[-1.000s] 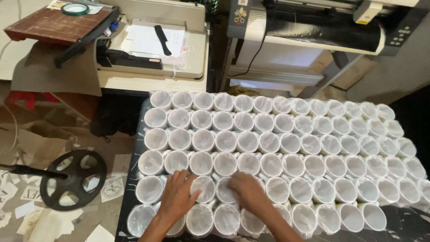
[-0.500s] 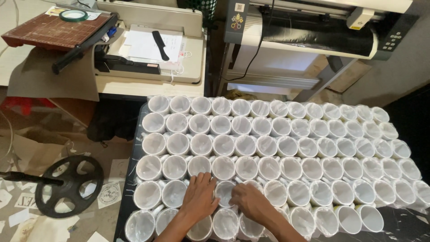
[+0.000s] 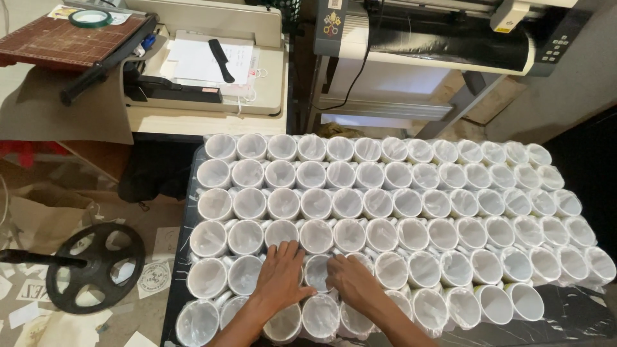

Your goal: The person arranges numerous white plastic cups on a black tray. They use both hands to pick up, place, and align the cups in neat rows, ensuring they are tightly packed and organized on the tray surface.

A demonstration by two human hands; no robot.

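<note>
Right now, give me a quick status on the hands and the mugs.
Left hand and right hand flat on white mugs in the near rows, gripping nothing. Mugs upright, packed rim to rim on the dark table. Nothing blocking.

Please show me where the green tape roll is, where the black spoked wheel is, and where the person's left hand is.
green tape roll (image 3: 90, 17): head view, point on its ring.
black spoked wheel (image 3: 96, 266): head view, point on its hub.
left hand (image 3: 281, 276): head view, point on the back of the hand, over the white mugs (image 3: 411, 199).

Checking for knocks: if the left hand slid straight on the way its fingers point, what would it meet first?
Probably the cup just beyond the left hand, in the next row; its fingertips already reach that rim.
</note>
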